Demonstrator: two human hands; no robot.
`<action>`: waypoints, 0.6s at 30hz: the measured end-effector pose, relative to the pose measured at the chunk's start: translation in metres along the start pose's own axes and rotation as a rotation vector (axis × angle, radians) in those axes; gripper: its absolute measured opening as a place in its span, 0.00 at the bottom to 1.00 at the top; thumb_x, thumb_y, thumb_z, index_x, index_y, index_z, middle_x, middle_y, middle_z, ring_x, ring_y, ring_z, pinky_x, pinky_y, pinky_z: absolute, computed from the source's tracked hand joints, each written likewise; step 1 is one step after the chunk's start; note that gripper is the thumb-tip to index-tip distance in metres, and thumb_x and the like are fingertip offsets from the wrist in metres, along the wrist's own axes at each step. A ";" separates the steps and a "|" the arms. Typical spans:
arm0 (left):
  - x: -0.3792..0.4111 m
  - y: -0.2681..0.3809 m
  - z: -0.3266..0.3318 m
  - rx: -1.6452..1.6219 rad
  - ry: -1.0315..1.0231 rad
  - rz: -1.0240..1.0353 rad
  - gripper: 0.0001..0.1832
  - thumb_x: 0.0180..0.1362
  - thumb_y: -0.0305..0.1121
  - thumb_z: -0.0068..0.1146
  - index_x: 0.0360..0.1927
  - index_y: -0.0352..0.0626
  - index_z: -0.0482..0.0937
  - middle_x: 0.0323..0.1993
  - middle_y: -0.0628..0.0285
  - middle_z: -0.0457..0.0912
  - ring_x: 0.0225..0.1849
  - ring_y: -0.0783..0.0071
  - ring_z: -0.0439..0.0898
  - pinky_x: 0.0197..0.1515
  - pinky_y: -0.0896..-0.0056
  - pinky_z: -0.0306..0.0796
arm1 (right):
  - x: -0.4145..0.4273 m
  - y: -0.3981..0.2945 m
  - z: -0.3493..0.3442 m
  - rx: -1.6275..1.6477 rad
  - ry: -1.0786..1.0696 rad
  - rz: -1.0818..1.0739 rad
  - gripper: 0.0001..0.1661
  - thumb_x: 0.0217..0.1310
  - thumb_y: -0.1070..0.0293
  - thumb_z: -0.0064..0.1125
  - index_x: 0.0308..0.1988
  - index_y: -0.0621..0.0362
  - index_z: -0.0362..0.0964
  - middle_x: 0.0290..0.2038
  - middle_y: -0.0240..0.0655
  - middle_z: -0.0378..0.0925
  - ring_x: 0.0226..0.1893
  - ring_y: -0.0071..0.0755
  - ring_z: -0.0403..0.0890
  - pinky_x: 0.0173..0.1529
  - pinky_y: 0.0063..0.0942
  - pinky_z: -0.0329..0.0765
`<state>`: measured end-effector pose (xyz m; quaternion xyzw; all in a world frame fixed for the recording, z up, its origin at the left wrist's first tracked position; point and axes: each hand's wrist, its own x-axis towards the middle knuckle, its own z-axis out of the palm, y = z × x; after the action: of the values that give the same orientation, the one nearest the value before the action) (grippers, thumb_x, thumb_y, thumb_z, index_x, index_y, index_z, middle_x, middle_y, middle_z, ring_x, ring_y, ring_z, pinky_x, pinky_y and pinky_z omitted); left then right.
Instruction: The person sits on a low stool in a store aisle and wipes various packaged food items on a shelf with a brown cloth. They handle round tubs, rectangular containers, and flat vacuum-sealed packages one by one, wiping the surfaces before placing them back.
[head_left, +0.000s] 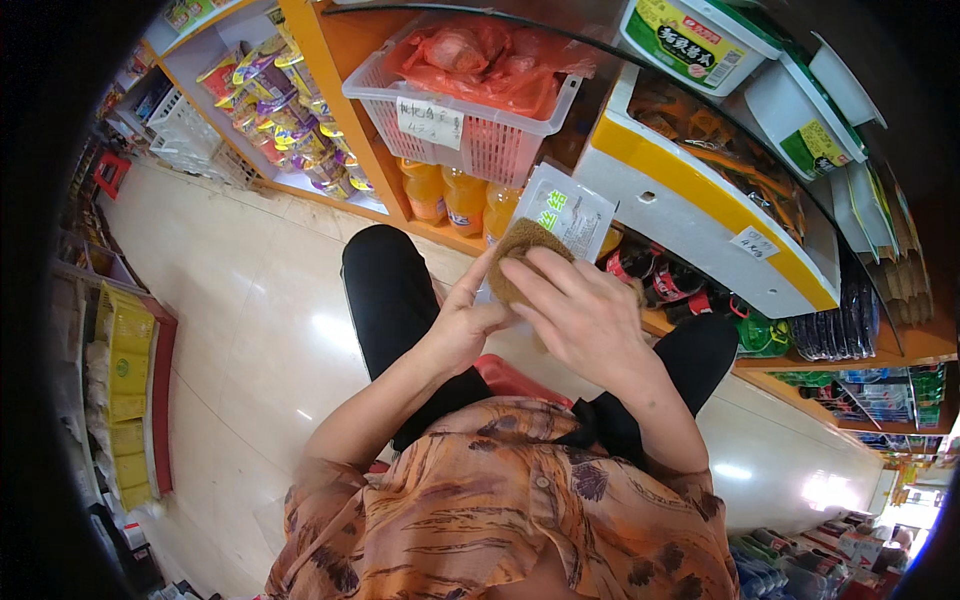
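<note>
My left hand (469, 319) grips the near left side of a flat, clear plastic food pack (574, 202) that bears green writing. With bent fingers, my right hand (589, 319) presses a brown cloth (529, 251) onto the pack's near part. The cloth covers that part, and the fingers hide some of its edge. Both hands are above my knees, in front of the shelves. The pack's far end reaches up beside a white foam box (675, 202).
A plastic basket (480, 150) holds red bags on the shelf ahead. Orange drink bottles (457, 199) and cola bottles (667, 281) stand or lie below. Cup noodles (289, 120) fill a shelf at the left. Yellow crates (127, 360) line the far left. A red stool (521, 379) is under me.
</note>
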<state>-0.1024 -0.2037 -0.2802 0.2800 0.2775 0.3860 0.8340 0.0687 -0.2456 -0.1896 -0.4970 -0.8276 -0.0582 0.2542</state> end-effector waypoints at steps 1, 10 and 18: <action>-0.003 0.000 0.001 0.009 0.056 -0.001 0.41 0.46 0.14 0.50 0.68 0.45 0.58 0.52 0.59 0.74 0.50 0.68 0.77 0.51 0.66 0.73 | 0.007 -0.003 0.005 -0.042 -0.044 0.027 0.23 0.53 0.65 0.62 0.51 0.50 0.72 0.45 0.35 0.75 0.38 0.37 0.79 0.40 0.30 0.77; -0.022 -0.003 -0.011 -0.197 -0.139 0.034 0.45 0.46 0.14 0.49 0.71 0.48 0.52 0.60 0.60 0.68 0.61 0.68 0.69 0.60 0.68 0.65 | 0.026 0.004 0.016 -0.249 -0.001 0.093 0.22 0.53 0.65 0.62 0.51 0.49 0.72 0.46 0.34 0.74 0.34 0.38 0.78 0.37 0.30 0.77; -0.011 0.003 -0.019 -0.687 -0.193 -0.104 0.36 0.62 0.64 0.37 0.61 0.47 0.66 0.59 0.58 0.71 0.61 0.61 0.68 0.65 0.51 0.57 | 0.017 -0.035 0.022 -0.048 -0.065 -0.085 0.27 0.47 0.69 0.60 0.52 0.53 0.72 0.46 0.36 0.74 0.33 0.36 0.76 0.37 0.28 0.77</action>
<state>-0.1224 -0.2059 -0.2889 0.0041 0.0653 0.3854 0.9204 0.0242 -0.2423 -0.1953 -0.4692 -0.8541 -0.0728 0.2126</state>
